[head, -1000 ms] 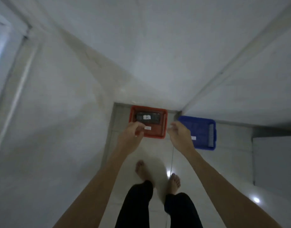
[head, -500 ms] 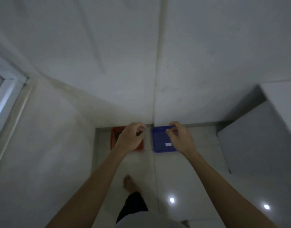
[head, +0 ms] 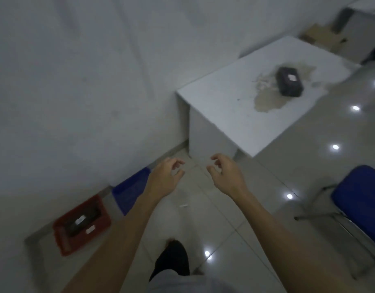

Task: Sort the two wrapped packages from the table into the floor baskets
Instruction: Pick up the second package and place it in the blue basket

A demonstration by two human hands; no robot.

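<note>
Red basket (head: 64, 244) near left by the wall holding one dark wrapped package (head: 81, 224), blue basket (head: 129, 190) just beside it, contents hidden, second package (head: 289, 84) on far-right table (head: 224, 106), left hand (head: 164, 179) and right hand (head: 225, 176) empty, fingers loosely curled apart.

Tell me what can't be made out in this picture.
- Blue basket, head view: the left forearm covers part of it; contents unseen.
- Labels on the table package and the red-basket package: too small and blurred to read.
- Blue chair: cut by the right edge.
</note>
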